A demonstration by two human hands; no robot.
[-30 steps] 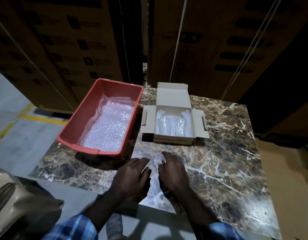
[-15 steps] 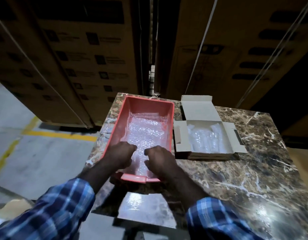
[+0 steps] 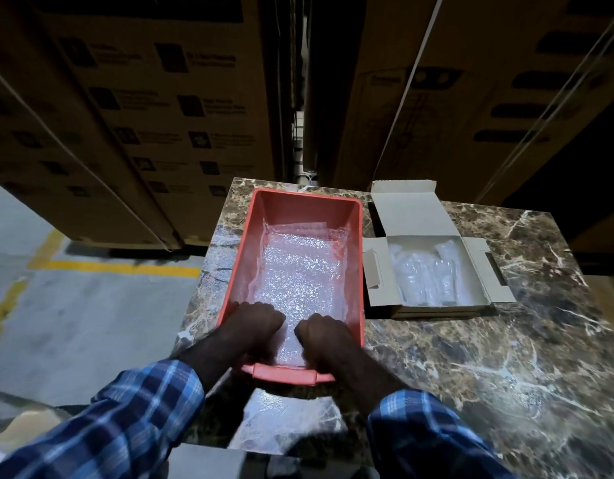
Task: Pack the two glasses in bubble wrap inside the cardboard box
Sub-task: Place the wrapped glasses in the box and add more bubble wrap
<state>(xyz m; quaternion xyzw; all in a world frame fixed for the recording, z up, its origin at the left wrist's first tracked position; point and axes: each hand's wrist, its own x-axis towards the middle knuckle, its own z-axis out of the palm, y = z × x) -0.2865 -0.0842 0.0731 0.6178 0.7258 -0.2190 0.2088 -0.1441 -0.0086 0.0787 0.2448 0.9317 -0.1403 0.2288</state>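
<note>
A red plastic tray [image 3: 241, 257] on the marble table holds a sheet of bubble wrap [image 3: 298, 267]. Both my hands are inside its near end. My left hand [image 3: 253, 328] and my right hand [image 3: 324, 337] have their fingers curled down onto the near edge of that sheet, fingertips hidden. To the right stands the open cardboard box [image 3: 374, 267], its lid and side flaps folded out. Inside it lie clear glasses wrapped in bubble wrap [image 3: 426, 274]. Another flat sheet of bubble wrap [image 3: 285, 423] lies on the table in front of the tray.
The marble table [image 3: 506, 357] extends to the right of the box and tray. Tall stacks of strapped cardboard cartons [image 3: 153, 115] stand right behind it. Grey floor with yellow lines [image 3: 119, 267] lies to the left.
My hands left the table's front, reached into the near end of the red tray and curled onto the bubble wrap. The view has swung left and closer to the tray.
</note>
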